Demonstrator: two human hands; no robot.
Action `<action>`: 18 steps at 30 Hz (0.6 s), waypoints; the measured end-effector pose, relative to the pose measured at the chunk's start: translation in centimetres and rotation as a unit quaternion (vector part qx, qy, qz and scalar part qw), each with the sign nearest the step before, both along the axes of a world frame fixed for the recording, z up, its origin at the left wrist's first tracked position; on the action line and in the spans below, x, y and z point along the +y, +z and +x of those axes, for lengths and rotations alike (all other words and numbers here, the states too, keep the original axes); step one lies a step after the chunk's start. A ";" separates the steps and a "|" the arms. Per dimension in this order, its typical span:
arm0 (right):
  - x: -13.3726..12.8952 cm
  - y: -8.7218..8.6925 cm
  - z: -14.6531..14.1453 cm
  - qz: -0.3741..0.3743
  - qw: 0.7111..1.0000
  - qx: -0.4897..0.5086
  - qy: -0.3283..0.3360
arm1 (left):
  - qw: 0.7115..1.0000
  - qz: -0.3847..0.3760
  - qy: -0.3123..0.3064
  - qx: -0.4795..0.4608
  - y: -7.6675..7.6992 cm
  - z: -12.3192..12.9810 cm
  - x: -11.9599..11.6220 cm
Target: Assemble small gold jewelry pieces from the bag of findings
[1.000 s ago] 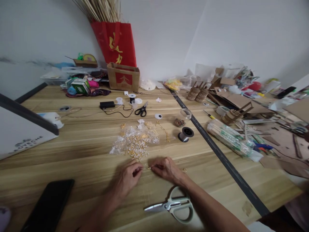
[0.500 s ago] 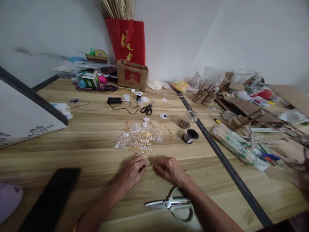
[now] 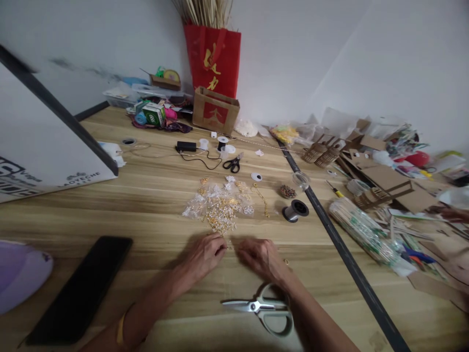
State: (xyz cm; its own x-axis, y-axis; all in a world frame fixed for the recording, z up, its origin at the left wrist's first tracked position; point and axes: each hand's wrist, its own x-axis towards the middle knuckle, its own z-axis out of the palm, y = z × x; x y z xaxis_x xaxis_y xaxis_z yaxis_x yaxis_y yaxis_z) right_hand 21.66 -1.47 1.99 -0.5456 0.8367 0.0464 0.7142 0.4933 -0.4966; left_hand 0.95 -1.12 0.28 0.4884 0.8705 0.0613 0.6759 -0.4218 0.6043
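Note:
My left hand (image 3: pixel 207 252) rests on the wooden table with its fingers pinched together. Facing it across a narrow gap, my right hand (image 3: pixel 261 256) is also pinched. Tiny pale and gold bits show between the fingertips; what each hand holds is too small to make out. Just beyond them lies a heap of gold and clear beads (image 3: pixel 222 215), partly in small clear bags. A small gold ring (image 3: pixel 286 262) sits to the right of my right hand. Pale-handled scissors (image 3: pixel 262 305) lie closer to me, partly beside my right forearm.
A wire spool (image 3: pixel 295 210), a clear jar of beads (image 3: pixel 288 190) and a gold chain (image 3: pixel 262 200) lie to the right. Black scissors (image 3: pixel 233 164) are farther back. A black phone (image 3: pixel 82 288) lies at left. Bagged sticks (image 3: pixel 361 234) and cardboard pieces crowd the right side.
The camera view has turned slightly left, so the table things appear farther right. My hands stay close together and pinched; the gold piece between them shows less clearly.

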 end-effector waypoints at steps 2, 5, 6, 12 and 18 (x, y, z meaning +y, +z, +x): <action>-0.1 0.2 -0.2 -0.013 1.000 0.011 0.008 | 1.000 0.004 -0.002 -0.004 0.0 0.0 0.0; -0.2 0.5 -0.4 -0.033 0.999 0.018 0.015 | 1.000 0.002 -0.006 -0.008 0.0 0.0 0.0; -0.2 0.5 -0.5 -0.038 0.999 0.020 0.016 | 1.000 0.001 -0.008 -0.008 0.0 0.0 0.0; -0.2 0.2 -0.7 -0.035 0.999 0.007 0.017 | 0.999 -0.011 -0.011 -0.036 -0.1 -0.1 0.1; -0.1 -0.1 -0.5 -0.031 0.999 -0.025 -0.009 | 0.993 -0.070 0.031 -0.091 -0.7 -0.7 0.8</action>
